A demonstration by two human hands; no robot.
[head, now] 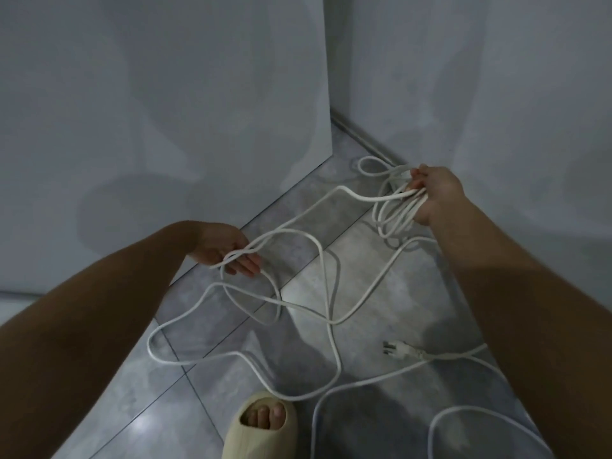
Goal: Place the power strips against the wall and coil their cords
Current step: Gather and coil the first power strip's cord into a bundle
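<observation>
The right hand (433, 193) grips the gathered loops of white cord (342, 188) at right centre by the wall (530, 94), its slack running lower-left across the left hand (225, 250), fingers relaxed.

Several loops of the white cord (400, 207) are gripped together by the right hand (437, 193), close to the wall (530, 94). Two strands are carried across the straight fingers of the left hand (228, 250). The remaining cord is spread in loose curves on the grey tiled floor (132, 409), where a plug (402, 349) is lying. A foot in a beige slipper (261, 438) is seen at the lower edge.
</observation>
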